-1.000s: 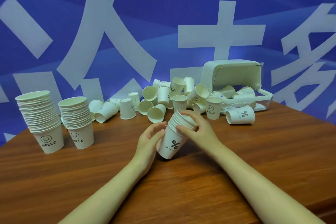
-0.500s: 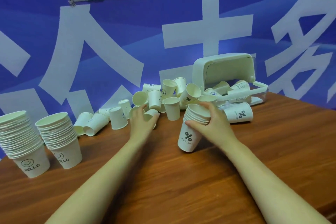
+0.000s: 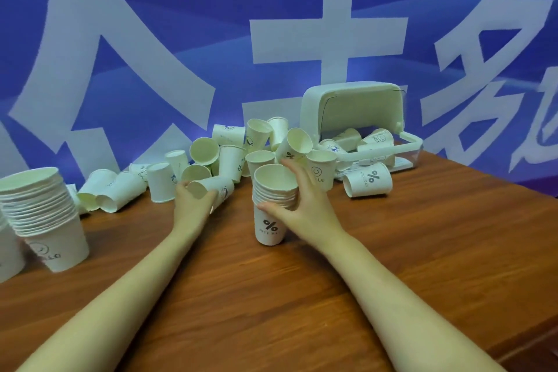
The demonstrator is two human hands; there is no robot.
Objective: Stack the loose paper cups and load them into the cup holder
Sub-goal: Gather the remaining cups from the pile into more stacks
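Note:
A short stack of white paper cups [image 3: 269, 217], its bottom cup marked "%", stands upright on the wooden table [image 3: 392, 251]. My right hand [image 3: 305, 205] grips that stack around its rims. My left hand [image 3: 194, 202] holds a single loose cup [image 3: 211, 189] tipped on its side, mouth toward me, just left of the stack. Behind both lies a heap of loose cups [image 3: 259, 148]. The white cup holder [image 3: 356, 118] with its lid raised sits at the back right, a few cups lying in it.
Two tall finished stacks with "HELLO" cups [image 3: 45, 214] stand at the left edge of the table. A "%" cup [image 3: 370, 180] lies on its side in front of the holder. A blue banner wall closes off the back.
My left hand has taken a loose cup out of the heap and drawn it back toward the stack. My right hand keeps its grip on the stack, which stays upright.

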